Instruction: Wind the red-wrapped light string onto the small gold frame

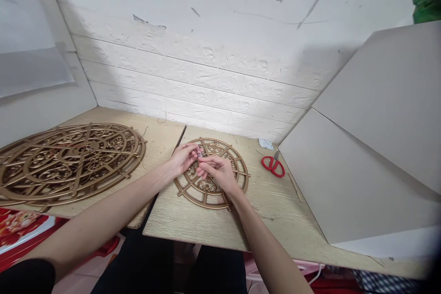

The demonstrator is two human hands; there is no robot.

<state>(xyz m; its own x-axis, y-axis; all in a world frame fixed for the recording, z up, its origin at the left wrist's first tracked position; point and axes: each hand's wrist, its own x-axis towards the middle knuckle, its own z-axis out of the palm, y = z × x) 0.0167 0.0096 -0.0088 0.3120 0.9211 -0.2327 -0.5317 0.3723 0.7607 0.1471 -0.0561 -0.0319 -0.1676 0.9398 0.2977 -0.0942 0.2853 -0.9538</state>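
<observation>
A round, bronze-coloured openwork lattice (206, 203) with scrollwork lies flat on the wooden table in front of me. Above it my left hand (185, 157) is closed, with thumb and fingers pinching a small printed tube (199, 152) with red and white markings. The fingers of my right hand (219, 172) are closed at the tube's lower end. What exactly sits between the right fingertips is mostly hidden. Both hands meet over the upper left part of the lattice and cover some of its scrollwork.
Several larger bronze lattices (74, 188) are stacked at the left, with thin wires about them. Red-handled scissors (273, 166) lie at the right, near a crumpled pale wrapper (265, 144). White boards (361, 179) stand along the right side. A gap divides the tabletop (275, 211).
</observation>
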